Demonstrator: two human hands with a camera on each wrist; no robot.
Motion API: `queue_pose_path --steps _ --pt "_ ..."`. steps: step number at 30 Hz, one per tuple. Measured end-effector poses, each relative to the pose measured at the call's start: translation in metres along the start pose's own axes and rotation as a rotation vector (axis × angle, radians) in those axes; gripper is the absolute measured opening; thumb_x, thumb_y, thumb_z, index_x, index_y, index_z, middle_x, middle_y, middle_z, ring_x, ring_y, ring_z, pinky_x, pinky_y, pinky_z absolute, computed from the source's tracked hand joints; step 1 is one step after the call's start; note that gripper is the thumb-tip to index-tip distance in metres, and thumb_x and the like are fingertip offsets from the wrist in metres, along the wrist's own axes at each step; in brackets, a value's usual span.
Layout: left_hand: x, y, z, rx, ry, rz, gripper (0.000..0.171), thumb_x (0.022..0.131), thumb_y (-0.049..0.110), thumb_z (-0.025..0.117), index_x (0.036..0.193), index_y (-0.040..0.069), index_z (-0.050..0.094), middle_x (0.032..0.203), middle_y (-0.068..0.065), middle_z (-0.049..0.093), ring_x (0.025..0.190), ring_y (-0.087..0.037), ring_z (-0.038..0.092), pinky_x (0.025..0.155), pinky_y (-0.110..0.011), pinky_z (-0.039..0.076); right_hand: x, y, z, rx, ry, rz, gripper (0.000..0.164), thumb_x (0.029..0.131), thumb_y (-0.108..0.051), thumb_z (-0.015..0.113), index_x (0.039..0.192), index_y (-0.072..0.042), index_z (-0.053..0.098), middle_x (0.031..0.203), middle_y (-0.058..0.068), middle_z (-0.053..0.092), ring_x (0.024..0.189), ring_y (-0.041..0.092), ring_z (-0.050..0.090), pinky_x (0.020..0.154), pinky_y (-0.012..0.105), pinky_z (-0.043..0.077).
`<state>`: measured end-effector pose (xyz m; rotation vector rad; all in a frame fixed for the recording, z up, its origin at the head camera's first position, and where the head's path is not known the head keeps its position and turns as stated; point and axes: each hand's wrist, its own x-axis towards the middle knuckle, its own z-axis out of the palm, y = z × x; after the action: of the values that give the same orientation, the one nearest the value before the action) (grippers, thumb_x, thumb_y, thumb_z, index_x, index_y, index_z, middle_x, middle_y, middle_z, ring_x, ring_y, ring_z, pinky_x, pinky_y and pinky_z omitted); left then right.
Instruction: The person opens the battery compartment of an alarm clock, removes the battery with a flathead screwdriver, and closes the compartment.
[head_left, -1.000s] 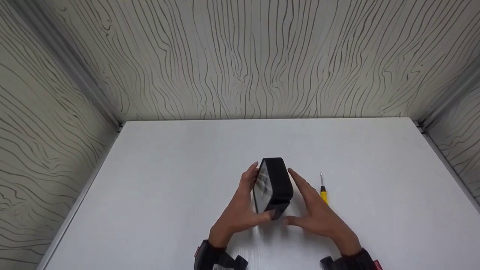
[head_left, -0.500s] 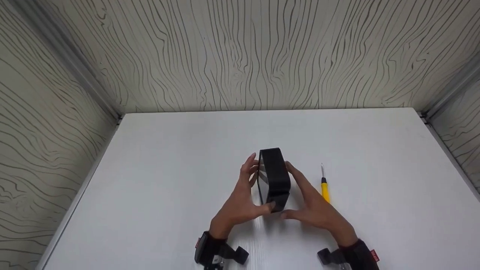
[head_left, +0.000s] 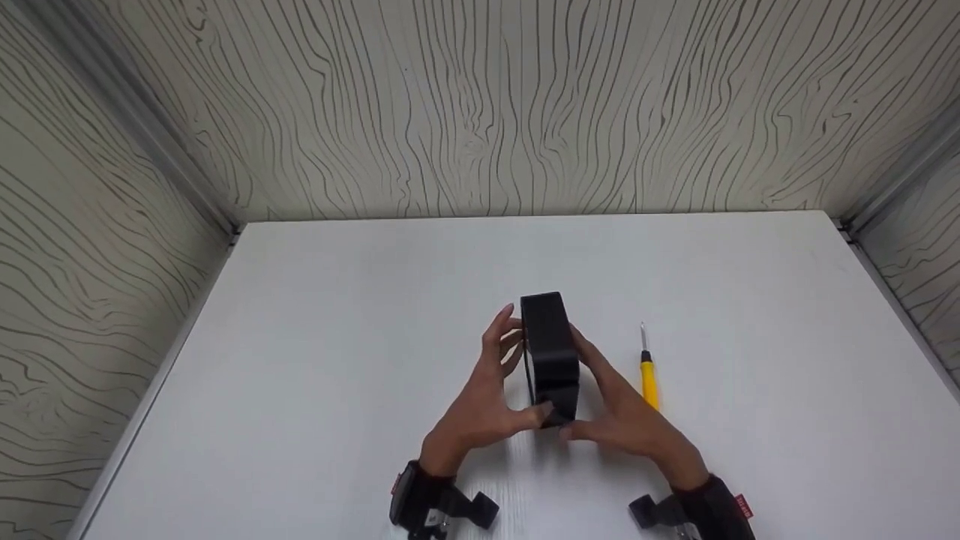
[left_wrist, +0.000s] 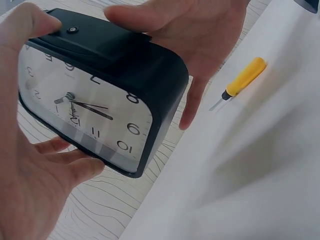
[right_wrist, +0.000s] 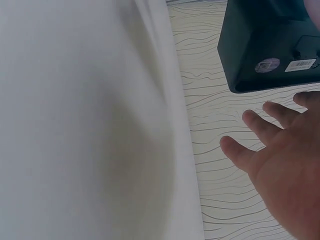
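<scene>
A black alarm clock point(head_left: 551, 337) with a white dial is tilted on its side, apparently above the white table. My left hand point(head_left: 480, 405) grips it: the thumb presses on its base and the fingers reach to the opposite side, as the left wrist view shows along the clock face point(left_wrist: 80, 105). Beside the clock's back, my right hand point(head_left: 626, 412) has its fingers spread. In the right wrist view the right hand point(right_wrist: 295, 165) stands a little apart from the clock's back point(right_wrist: 270, 40), which carries a barcode label and a round sticker.
A yellow-handled screwdriver point(head_left: 649, 382) lies on the white table point(head_left: 337, 360), just beyond the right hand, its tip pointing away. Walls with a wood-grain line pattern point(head_left: 480, 112) enclose the back and both sides.
The clock has turned in the left hand, so its dial faces further away from the head view and its black side shows more. The right hand stays close behind it.
</scene>
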<state>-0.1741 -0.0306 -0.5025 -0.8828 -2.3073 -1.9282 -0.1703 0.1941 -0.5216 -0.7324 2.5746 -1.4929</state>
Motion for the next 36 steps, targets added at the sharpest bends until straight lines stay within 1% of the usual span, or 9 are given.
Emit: queue_pose_path --steps 3,6,12,14,19,25,27,31,36 --pt "-0.0008 0.0006 0.0012 -0.022 -0.004 0.0 0.109 0.077 0.014 0.074 0.156 0.022 -0.001 0.15 -0.009 0.023 0.145 -0.03 0.031 0.117 -0.041 0.031 -0.0008 -0.0015 0.0006 -0.006 -0.011 -0.002 0.126 0.063 -0.028 0.091 0.157 -0.031 0.008 0.161 0.001 0.026 0.144 0.024 0.033 0.11 0.065 0.028" --pt "-0.0014 0.0019 0.0021 -0.03 -0.016 0.004 0.108 0.078 0.015 0.072 0.155 0.023 -0.002 0.151 -0.01 0.021 0.145 -0.029 0.03 0.116 -0.043 0.032 -0.0022 -0.0035 0.0 -0.003 -0.03 0.008 0.128 0.062 -0.025 0.092 0.157 -0.031 0.006 0.159 0.002 0.032 0.141 0.016 0.036 0.111 0.059 0.032" --pt "-0.0031 0.0047 0.0023 -0.022 -0.027 0.001 0.107 0.078 0.016 0.072 0.155 0.023 -0.004 0.152 -0.008 0.019 0.146 -0.027 0.03 0.116 -0.044 0.033 -0.0025 -0.0036 -0.0015 0.038 -0.059 -0.017 0.128 0.063 -0.022 0.091 0.157 -0.029 0.005 0.159 0.003 0.03 0.141 0.006 0.035 0.115 0.027 0.032" --pt "-0.0036 0.0046 0.0023 -0.025 -0.026 0.007 0.108 0.078 0.016 0.072 0.155 0.022 -0.004 0.153 -0.009 0.019 0.146 -0.027 0.029 0.115 -0.045 0.033 -0.002 -0.0028 -0.0017 0.049 -0.062 -0.025 0.126 0.064 -0.023 0.09 0.157 -0.029 0.006 0.16 0.002 0.027 0.141 0.004 0.033 0.114 0.021 0.03" --pt "-0.004 0.0038 0.0014 -0.049 -0.023 0.028 0.108 0.079 0.016 0.071 0.154 0.021 -0.005 0.154 -0.013 0.017 0.146 -0.028 0.029 0.115 -0.048 0.033 -0.0008 -0.0009 -0.0015 0.073 -0.065 -0.075 0.123 0.066 -0.019 0.09 0.158 -0.025 0.008 0.161 0.004 0.025 0.141 0.003 0.032 0.113 0.018 0.031" --pt "-0.0032 0.006 0.0002 -0.054 -0.041 0.014 0.106 0.08 0.023 0.067 0.155 0.022 -0.008 0.154 -0.014 0.015 0.146 -0.029 0.029 0.115 -0.048 0.034 0.0028 -0.0006 -0.0019 0.182 -0.066 -0.142 0.11 0.07 -0.013 0.086 0.156 -0.017 0.018 0.155 0.004 0.034 0.138 0.006 0.035 0.112 0.019 0.034" --pt "-0.0028 0.0067 0.0002 -0.051 -0.048 0.007 0.106 0.08 0.026 0.066 0.155 0.022 -0.009 0.154 -0.014 0.015 0.146 -0.029 0.03 0.114 -0.048 0.034 0.0032 -0.0005 -0.0026 0.216 -0.055 -0.166 0.106 0.071 -0.011 0.085 0.156 -0.014 0.02 0.154 0.006 0.035 0.137 0.008 0.036 0.11 0.02 0.037" --pt "-0.0016 0.0082 0.0008 -0.045 -0.058 -0.012 0.106 0.081 0.028 0.066 0.154 0.028 -0.011 0.154 -0.011 0.016 0.145 -0.024 0.032 0.113 -0.045 0.037 0.0023 -0.0015 -0.0048 0.256 -0.025 -0.159 0.105 0.071 -0.008 0.084 0.155 -0.014 0.023 0.153 0.008 0.035 0.137 0.008 0.036 0.108 0.018 0.039" --pt "-0.0005 0.0098 0.0002 -0.012 -0.062 -0.017 0.106 0.082 0.027 0.066 0.154 0.027 -0.012 0.155 -0.008 0.019 0.143 -0.02 0.034 0.111 -0.044 0.04 0.0009 -0.0039 -0.009 0.285 0.003 -0.13 0.105 0.069 -0.005 0.084 0.155 -0.013 0.024 0.156 0.01 0.031 0.139 0.006 0.034 0.107 0.017 0.039"
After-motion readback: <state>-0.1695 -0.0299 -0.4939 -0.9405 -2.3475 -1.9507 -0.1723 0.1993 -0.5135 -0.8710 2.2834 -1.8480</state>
